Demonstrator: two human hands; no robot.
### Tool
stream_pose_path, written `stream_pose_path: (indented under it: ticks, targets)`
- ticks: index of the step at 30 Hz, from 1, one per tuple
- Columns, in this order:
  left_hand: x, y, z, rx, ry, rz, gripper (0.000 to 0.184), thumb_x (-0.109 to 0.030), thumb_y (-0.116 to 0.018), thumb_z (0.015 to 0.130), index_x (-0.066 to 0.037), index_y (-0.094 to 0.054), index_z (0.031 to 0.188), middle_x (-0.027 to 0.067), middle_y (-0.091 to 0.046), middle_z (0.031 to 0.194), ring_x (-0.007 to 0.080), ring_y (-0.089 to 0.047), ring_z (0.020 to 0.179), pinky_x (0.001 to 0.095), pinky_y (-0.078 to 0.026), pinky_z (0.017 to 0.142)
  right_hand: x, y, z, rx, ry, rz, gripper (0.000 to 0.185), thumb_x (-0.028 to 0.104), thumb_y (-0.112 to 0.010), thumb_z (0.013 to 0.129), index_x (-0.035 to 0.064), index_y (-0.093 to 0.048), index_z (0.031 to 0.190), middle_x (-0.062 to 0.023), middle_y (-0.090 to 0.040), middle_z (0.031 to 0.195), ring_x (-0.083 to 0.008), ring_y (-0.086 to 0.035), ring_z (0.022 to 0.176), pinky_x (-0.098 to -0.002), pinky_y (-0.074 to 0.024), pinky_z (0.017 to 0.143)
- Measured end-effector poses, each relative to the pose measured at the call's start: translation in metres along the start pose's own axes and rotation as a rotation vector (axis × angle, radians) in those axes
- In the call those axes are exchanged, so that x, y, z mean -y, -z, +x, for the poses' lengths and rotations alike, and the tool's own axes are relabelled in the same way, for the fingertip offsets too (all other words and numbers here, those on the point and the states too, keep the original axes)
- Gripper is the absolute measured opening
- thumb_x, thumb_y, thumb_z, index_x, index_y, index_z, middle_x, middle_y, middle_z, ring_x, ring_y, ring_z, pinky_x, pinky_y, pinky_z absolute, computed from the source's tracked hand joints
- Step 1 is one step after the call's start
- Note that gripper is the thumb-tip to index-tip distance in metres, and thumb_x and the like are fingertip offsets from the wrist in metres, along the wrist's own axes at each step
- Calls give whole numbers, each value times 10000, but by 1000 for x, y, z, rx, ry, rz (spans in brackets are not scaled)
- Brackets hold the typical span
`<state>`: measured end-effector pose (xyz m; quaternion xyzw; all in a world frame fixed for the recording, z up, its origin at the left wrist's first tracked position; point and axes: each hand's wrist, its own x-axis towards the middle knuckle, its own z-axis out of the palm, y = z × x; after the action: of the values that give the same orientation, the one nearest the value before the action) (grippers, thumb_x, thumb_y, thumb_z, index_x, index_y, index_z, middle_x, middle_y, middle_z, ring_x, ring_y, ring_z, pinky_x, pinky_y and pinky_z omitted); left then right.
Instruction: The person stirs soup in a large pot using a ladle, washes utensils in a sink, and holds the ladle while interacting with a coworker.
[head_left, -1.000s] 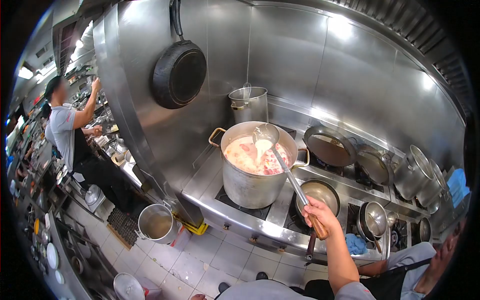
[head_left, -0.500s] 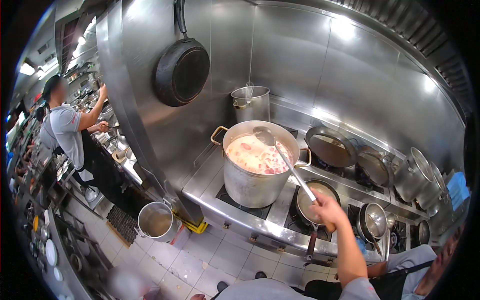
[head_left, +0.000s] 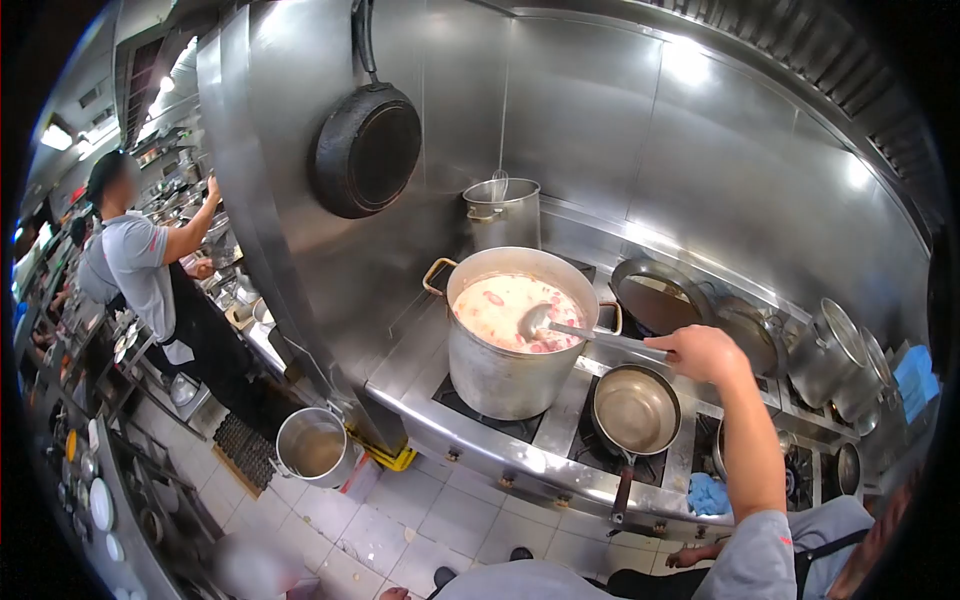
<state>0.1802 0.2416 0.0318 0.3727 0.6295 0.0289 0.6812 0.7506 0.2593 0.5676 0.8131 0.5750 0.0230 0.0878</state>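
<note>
1. My right hand [head_left: 708,355], right of centre in the frame, is closed around the handle of a metal ladle [head_left: 620,341]; forearm slants up from the lower right, wrist bent toward the pot.
2. Ladle bowl: rounded, partly in the creamy liquid [head_left: 505,305], near the right inner wall of the pot [head_left: 505,375], mid-frame.
3. Liquid: pale, reddish pieces at the surface.
4. Pot: tall, cylindrical, dull scuffed metal, brass-coloured loop handles.
5. My left hand [head_left: 395,593]: sliver at bottom edge; grip cannot be determined.
</note>
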Motion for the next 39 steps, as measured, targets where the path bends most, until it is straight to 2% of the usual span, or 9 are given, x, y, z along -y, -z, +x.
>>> stream_pose_path:
  ticks: [6,9,12,19,21,29,35,37,39]
  targets:
    - [17,-2,3,-22,-18,-49,400,-343,-447,794,-36,-466,1050,129,-546,898,236,-546,668,353,-466,532,-28,26,-21,52,-7,279,418,85,-578,641,180,-547,1047,-123,-585,891,-264,-563,757,-326,-437,698]
    - [66,13,31,60,-360,202,388,-329,-445,797,-22,-472,1032,128,-549,879,229,-548,651,344,-467,519,-33,25,-28,4,-2,384,482,74,-601,624,166,-520,1090,-93,-595,750,-191,-547,634,-285,-433,626]
    - [67,16,33,50,-317,198,395,-339,-444,798,-21,-472,1030,124,-549,868,224,-548,643,343,-466,512,-22,33,-32,105,-199,456,443,97,-535,684,133,-483,1122,-119,-600,845,-177,-559,606,-288,-452,619]
    - [49,17,36,46,-275,173,410,-358,-443,798,-20,-471,1028,115,-548,846,212,-548,626,341,-463,497,-34,5,-16,211,-217,597,438,129,-497,716,109,-450,1150,-92,-583,872,-147,-527,529,-282,-454,533]
    - [14,6,14,-56,-104,35,420,-374,-446,795,-28,-472,1032,115,-551,854,204,-546,629,339,-460,500,-40,-13,-5,236,-154,616,447,127,-479,726,100,-426,1168,-82,-573,866,-146,-520,518,-279,-450,502]
    - [-14,-10,2,41,-31,-18,427,-379,-432,793,-46,-466,1059,120,-552,897,215,-544,661,336,-463,539,-17,-46,41,454,-106,774,512,119,-419,764,11,-253,1236,-83,-504,666,-162,-534,467,-294,-464,413]
    - [23,-16,19,62,-232,188,404,-342,-413,809,-41,-460,1073,129,-547,914,231,-545,721,351,-468,573,-2,-31,63,633,44,711,275,141,-531,725,-46,-419,893,-71,-498,625,-151,-523,470,-275,-445,431]
    - [28,-20,14,29,24,21,407,-338,-409,814,-37,-452,1086,137,-545,913,238,-544,725,354,-470,574,2,-33,71,660,28,736,206,145,-525,727,-22,-429,800,-57,-494,625,-138,-517,487,-272,-437,445]
    - [31,-19,14,29,27,5,408,-339,-410,814,-38,-452,1086,138,-545,913,238,-544,725,354,-470,574,9,-32,78,668,57,702,202,149,-523,731,-19,-433,799,-51,-489,623,-133,-509,488,-265,-432,444]
